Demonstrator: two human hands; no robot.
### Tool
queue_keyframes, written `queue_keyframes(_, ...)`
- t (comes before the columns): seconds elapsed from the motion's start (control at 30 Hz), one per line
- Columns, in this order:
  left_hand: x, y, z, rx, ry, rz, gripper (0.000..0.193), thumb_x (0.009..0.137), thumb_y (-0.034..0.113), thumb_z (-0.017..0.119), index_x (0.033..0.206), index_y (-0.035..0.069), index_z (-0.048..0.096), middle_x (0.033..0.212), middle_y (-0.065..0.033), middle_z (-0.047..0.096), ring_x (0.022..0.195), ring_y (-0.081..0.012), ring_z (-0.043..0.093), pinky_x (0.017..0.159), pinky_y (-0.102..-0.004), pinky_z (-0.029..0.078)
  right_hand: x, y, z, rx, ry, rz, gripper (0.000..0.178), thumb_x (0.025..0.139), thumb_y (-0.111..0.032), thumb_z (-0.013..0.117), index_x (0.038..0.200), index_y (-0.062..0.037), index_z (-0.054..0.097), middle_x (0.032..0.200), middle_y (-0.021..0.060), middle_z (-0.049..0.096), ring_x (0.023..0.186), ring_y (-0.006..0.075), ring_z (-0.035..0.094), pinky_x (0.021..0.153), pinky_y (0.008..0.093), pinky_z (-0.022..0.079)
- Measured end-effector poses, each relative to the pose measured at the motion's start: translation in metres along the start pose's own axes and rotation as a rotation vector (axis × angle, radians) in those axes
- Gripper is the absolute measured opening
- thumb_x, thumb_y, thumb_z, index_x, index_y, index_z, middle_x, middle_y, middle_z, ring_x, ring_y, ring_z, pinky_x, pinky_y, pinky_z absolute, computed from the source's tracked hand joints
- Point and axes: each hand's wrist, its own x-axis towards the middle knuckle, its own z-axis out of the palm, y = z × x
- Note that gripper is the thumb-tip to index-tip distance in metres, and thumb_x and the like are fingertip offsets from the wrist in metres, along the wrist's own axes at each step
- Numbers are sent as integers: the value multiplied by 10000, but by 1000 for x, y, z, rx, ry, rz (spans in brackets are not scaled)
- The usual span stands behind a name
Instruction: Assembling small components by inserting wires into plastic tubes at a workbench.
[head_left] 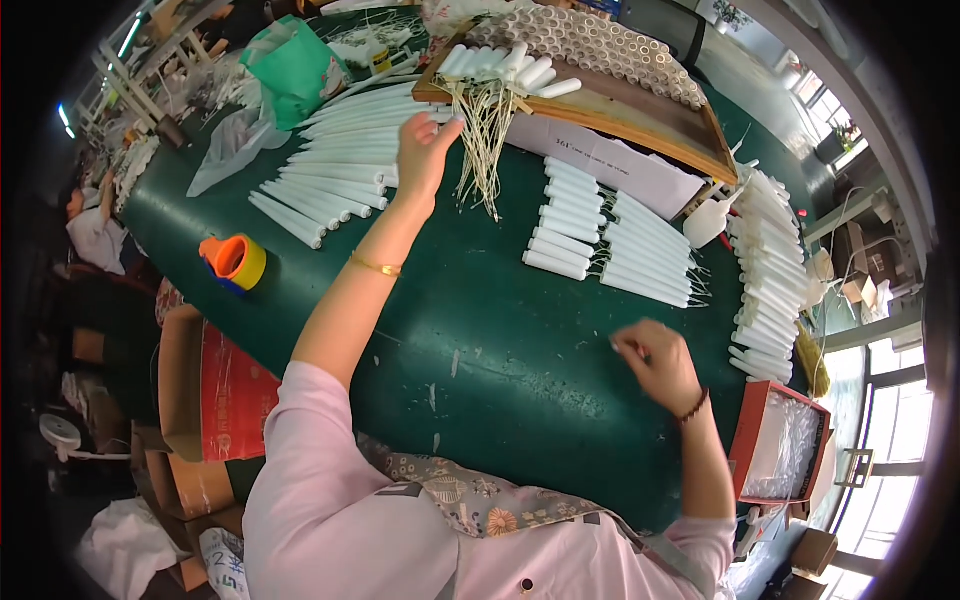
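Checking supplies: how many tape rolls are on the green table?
1: an orange and yellow tape roll near the table's left edge, apart from the left hand. Others may be hidden among the clutter.

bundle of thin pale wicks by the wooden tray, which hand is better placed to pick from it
Left, probably. The left hand is stretched out with fingertips right beside the wick bundle. The right hand is curled near the body over bare green table, well away.

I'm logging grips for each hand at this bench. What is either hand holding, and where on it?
The left hand reaches to the bundle of wicks, fingers at their upper ends; a closed grip cannot be told. The right hand is curled; anything pinched is too small to tell.
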Motion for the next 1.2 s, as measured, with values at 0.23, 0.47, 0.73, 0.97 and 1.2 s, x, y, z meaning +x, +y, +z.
queue_keyframes(0.23, 23, -15, 11, -159, -438, -271, 450, 1107, 333, 548, 1282, -65, 667, 1200, -166, 765, 1112, -252, 736, 990, -317, 554, 205, -25, 0, 143, 170, 2, 371, 1046, -338, 673, 1175, 1, 753, 1050, 144, 760, 887, 267, 709, 819, 365, 551)
queue_keyframes(0.47, 3, 14, 13, -372, -436, -429, 417, 1099, 268, 479, 1195, -83, 685, 1057, -179, 798, 954, -263, 798, 925, -359, 619, 330, -45, 31, 895, -108, 393, 451, 1035, -429, 691, 1153, 0, 764, 982, 62, 761, 865, 178, 717, 777, 350, 580)
queue_keyframes(0.73, 26, 23, -32, 84, -534, -351, 422, 1061, 336, 498, 1211, 4, 712, 1082, -93, 806, 924, -175, 746, 860, -306, 552, 341, -27, 47, 1242, 131, 309, 253, 1037, -164, 669, 1168, 48, 715, 1041, 145, 780, 900, 237, 752, 773, 353, 601)
queue_keyframes(0.97, 27, 21, -23, -463, -499, -514, 360, 1056, 377, 667, 1263, 84, 687, 982, -29, 715, 912, -175, 692, 929, -374, 555, 328, -16, 33, 1461, -102, 375, 233, 1091, -196, 615, 1200, -1, 683, 1034, 126, 746, 946, 231, 735, 870, 365, 617)
queue_keyframes(1.2, 1, 17, -5, -173, -444, -394, 247, 1026, 285, 736, 1096, 48, 740, 955, -24, 722, 860, -131, 705, 804, -299, 578, 319, -7, 44, 1560, 4, 304, 200, 1074, -174, 640, 1173, -6, 685, 1011, 91, 738, 883, 194, 699, 824, 346, 600)
